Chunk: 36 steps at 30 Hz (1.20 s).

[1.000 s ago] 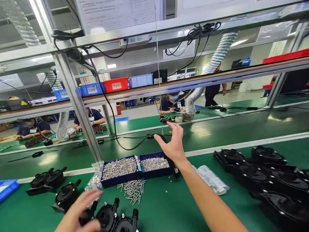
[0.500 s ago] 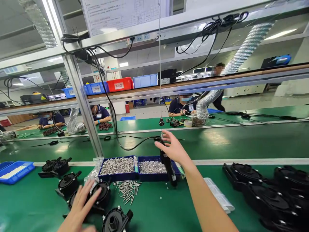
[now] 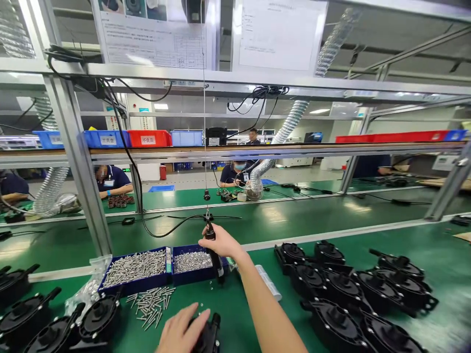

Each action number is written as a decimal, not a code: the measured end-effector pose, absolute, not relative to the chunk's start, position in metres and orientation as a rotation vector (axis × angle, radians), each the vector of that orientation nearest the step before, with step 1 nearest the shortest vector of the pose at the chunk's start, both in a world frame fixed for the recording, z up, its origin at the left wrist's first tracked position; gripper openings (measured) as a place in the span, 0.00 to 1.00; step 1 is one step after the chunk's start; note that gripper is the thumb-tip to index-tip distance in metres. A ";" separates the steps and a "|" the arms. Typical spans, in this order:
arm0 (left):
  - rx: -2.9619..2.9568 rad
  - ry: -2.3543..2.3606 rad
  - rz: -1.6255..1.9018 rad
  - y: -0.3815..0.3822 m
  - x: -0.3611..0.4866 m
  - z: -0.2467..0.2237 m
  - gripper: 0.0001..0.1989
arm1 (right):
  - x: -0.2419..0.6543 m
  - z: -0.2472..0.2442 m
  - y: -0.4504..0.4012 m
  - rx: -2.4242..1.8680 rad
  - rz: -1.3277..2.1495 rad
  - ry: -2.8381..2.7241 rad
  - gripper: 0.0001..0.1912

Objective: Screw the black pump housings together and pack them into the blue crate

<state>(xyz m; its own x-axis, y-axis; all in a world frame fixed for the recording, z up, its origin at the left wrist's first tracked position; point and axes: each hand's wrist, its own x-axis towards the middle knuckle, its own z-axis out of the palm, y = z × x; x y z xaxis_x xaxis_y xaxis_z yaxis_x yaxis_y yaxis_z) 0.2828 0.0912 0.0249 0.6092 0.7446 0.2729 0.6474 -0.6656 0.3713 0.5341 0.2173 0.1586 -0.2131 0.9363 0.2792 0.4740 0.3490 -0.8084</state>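
My right hand is wrapped round a black electric screwdriver that hangs upright, slightly tilted, from a thin wire. Its tip points down beside the nut bin. At the bottom centre my left hand lies over a round black pump housing, fingers on its near-left side; the hand covers much of it. Just behind are a blue bin of long screws, a blue bin of small nuts and a loose pile of screws on the green mat.
Several black housings stand on the right, others on the left. A clear plastic bag lies by the screw bin, and a translucent sleeve right of my forearm. A metal post rises at left. Co-workers sit across the bench.
The view has swung right. My left hand has moved from the left-hand housings to right of the screw pile, with a housing under it. My right hand has closed round the screwdriver.
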 end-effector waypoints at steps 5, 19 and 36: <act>2.486 1.144 0.463 0.162 0.310 0.074 0.12 | 0.546 0.148 0.210 -1.255 0.712 -1.807 0.17; 2.605 0.905 0.210 0.179 0.325 0.029 0.16 | 0.545 0.125 0.213 -0.995 1.133 -1.744 0.30; 1.550 0.982 0.217 0.172 0.327 0.011 0.09 | 0.500 0.181 0.143 -0.688 0.965 -1.294 0.23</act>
<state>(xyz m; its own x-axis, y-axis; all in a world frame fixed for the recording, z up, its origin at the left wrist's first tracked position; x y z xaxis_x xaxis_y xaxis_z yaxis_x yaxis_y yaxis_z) 0.3273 0.1722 0.0114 0.6228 0.6808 -0.3855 0.4546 0.0861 0.8865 0.5004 0.1430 0.1806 -0.0008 0.8829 0.4696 -0.1989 0.4601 -0.8653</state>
